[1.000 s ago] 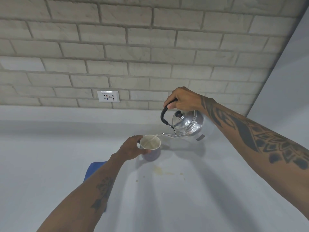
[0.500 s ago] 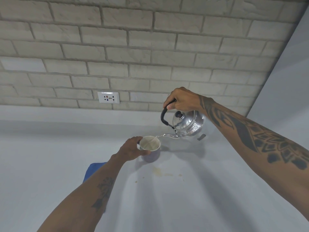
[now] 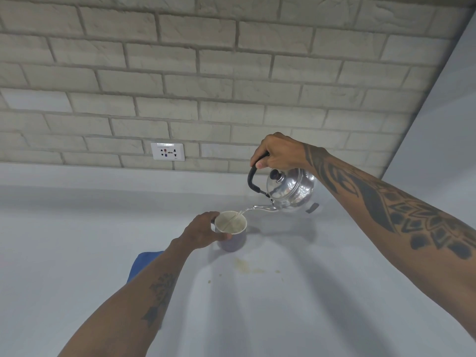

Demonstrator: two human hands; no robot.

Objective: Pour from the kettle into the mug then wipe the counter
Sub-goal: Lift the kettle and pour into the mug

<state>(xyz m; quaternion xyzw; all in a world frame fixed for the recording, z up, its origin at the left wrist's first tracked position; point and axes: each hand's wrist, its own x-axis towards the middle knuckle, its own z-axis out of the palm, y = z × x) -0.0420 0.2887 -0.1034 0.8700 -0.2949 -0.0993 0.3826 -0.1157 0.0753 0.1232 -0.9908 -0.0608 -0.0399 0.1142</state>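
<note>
Rear wall (image 3: 231, 73): pale brick-pattern cladding with grey mortar joints, running the full width of the view. White wall socket (image 3: 167, 151) set in the lowest brick courses, just above the plain grey band below them; small dark and coloured openings visible on its face. Right side: plain grey panel (image 3: 448, 119), meeting the brick at a slanting edge.

A pale grey counter (image 3: 77, 253) carried a mug (image 3: 231, 235). A blue cloth (image 3: 140, 264) lay left of the mug and nearer the person, and yellowish stains (image 3: 243, 265) marked the surface just in front of it.
</note>
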